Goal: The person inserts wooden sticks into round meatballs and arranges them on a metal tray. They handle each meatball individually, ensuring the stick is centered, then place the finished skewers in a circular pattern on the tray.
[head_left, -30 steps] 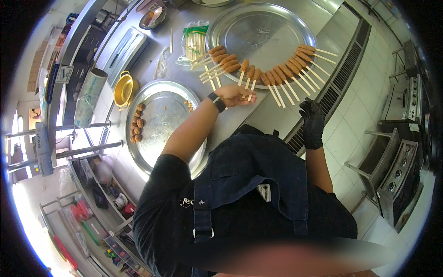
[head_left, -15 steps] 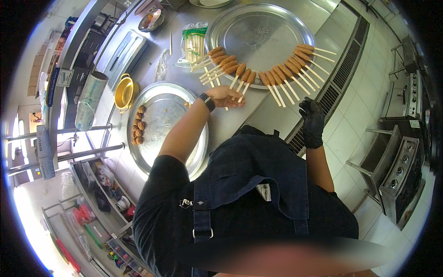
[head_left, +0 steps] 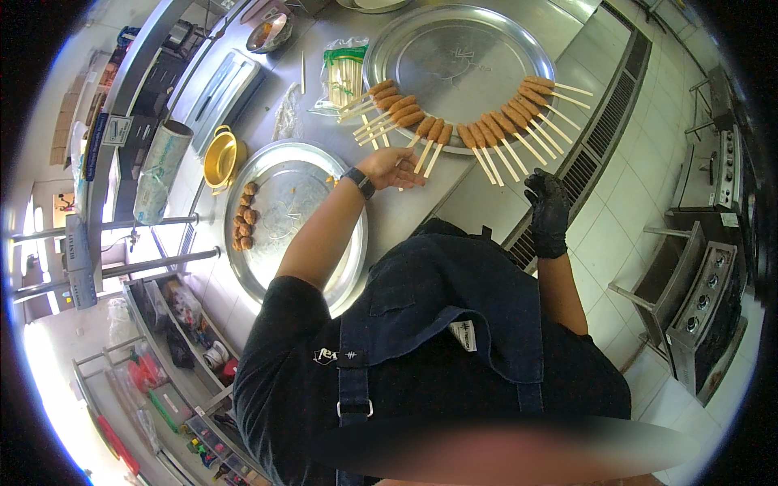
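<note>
My bare left hand (head_left: 395, 168), with a dark watch on the wrist, lies on the steel counter at the stick ends of two sausage skewers (head_left: 429, 146). Whether it grips a stick is not clear. A long row of skewered sausages (head_left: 498, 130) fans along the near rim of a large round steel tray (head_left: 462, 49). My right hand (head_left: 547, 206) wears a black glove and hangs off the counter's edge, fingers loosely apart and holding nothing. A second round tray (head_left: 312, 182) lies under my left forearm, with several brown balls (head_left: 243, 219) at its left rim.
A bag of wooden sticks (head_left: 344, 73) lies left of the big tray. A yellow pot (head_left: 223, 154), a roll of plastic (head_left: 162, 170), a rectangular tray (head_left: 223, 85) and a bowl (head_left: 271, 32) sit further left. A floor grating (head_left: 604, 138) runs along the counter; a stove (head_left: 713, 308) stands at right.
My left hand has slid slightly left and back toward me along the stick ends. The gloved right hand has stayed where it was.
</note>
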The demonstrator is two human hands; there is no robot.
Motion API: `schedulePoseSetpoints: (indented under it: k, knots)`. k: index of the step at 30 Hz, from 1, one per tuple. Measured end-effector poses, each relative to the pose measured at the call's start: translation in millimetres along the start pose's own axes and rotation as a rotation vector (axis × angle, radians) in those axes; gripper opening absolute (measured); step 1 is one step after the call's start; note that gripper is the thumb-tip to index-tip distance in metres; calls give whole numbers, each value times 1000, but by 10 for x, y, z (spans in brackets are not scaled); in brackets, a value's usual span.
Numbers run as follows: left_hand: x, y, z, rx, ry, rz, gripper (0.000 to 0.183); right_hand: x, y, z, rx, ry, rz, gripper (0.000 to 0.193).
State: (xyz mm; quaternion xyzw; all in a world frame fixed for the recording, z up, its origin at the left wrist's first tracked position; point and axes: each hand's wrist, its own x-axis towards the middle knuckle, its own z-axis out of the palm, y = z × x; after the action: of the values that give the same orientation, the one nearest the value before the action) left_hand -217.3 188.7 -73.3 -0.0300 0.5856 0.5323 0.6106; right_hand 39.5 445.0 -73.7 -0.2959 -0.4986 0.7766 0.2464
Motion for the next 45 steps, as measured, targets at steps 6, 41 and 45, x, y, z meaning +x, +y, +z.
schedulePoseSetpoints:
  k: [6,41,45]
  knots:
    - [-19,4,-33,-31,-5,-28,41,25,24,-24,15,-8,5,34]
    - [-399,-821,225,951,828,289,25,107,52,773,-37,-404,-6,37]
    - [-932,-1026,144,905,651,253,23,48,61,902,29,-448,53,38]
